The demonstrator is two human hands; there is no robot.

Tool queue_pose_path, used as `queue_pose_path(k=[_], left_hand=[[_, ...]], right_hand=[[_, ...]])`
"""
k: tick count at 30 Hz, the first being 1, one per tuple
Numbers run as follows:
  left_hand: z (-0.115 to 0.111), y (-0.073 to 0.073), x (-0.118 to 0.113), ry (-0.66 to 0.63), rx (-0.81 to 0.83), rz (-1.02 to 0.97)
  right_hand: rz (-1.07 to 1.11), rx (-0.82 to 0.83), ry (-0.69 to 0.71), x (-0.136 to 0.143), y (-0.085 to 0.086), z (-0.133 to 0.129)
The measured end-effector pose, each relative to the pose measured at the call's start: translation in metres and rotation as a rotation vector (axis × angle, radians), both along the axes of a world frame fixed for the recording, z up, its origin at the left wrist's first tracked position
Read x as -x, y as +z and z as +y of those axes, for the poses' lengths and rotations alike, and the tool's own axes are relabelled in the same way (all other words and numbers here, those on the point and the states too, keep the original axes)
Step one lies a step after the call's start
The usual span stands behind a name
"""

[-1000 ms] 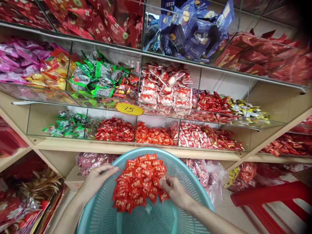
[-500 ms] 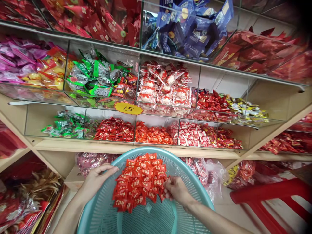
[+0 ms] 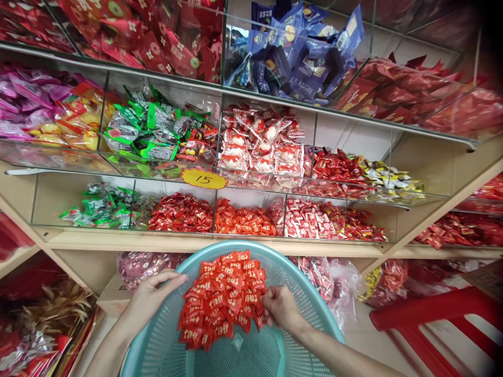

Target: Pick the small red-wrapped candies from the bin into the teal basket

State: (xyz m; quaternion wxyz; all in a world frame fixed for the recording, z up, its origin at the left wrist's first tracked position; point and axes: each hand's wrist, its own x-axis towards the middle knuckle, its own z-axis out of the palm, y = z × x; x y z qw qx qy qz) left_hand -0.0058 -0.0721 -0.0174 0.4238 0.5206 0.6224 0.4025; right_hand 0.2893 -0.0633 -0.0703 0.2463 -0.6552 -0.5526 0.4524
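A heap of small red wrapped candies [image 3: 222, 298] with pale lettering lies inside a teal mesh plastic basket [image 3: 314, 293]. My left hand [image 3: 147, 298] is at the basket's left rim, thumb and forefinger reaching over it beside the candies; its other fingers are partly hidden. At the heap's right edge, my right hand [image 3: 285, 311] has its fingers curled in a pinch against a red candy. The fingertips partly cover that candy. A small clear diamond shape [image 3: 238, 341] shows on the basket floor below the heap.
Ahead stands a shelf with glass-fronted bins of red candies [image 3: 244, 217], white-and-red sweets [image 3: 267, 141], green packets [image 3: 157, 125] and blue packets [image 3: 298, 57]. A yellow price tag [image 3: 204, 179] reads 15. On the right is a red plastic stool [image 3: 428, 309]; bagged candies [image 3: 320, 277] sit under the shelf.
The view has shifted slightly, so the shelf and basket sit a little lower and further left. Both hands keep nearly the same places at the basket and heap.
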Motion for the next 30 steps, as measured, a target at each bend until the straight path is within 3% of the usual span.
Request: queue_pose_path(k=[3, 6, 11, 14, 16, 20, 30], left_hand=[[0.000, 0.000, 0.000, -0.009, -0.004, -0.027], [0.000, 0.000, 0.000, -0.011, -0.006, -0.036], [0.000, 0.002, -0.001, -0.014, -0.001, -0.043], [-0.001, 0.004, -0.002, -0.001, -0.010, -0.032], [-0.002, 0.004, -0.002, 0.006, -0.013, -0.017], [-0.001, 0.005, -0.001, 0.004, -0.002, 0.000], [-0.001, 0.003, 0.000, -0.005, -0.009, 0.026]], right_hand=[[0.011, -0.025, 0.017, -0.001, 0.002, -0.001], [0.002, -0.124, 0.062, -0.001, 0.017, 0.004], [-0.135, -0.503, 0.275, -0.001, 0.076, 0.043], [-0.411, -0.734, 0.368, -0.001, 0.110, 0.084], [-0.678, -0.819, 0.403, -0.001, 0.123, 0.110], [-1.070, -0.745, 0.500, 0.008, 0.131, 0.145], [-1.167, -0.700, 0.555, 0.026, 0.136, 0.165]])
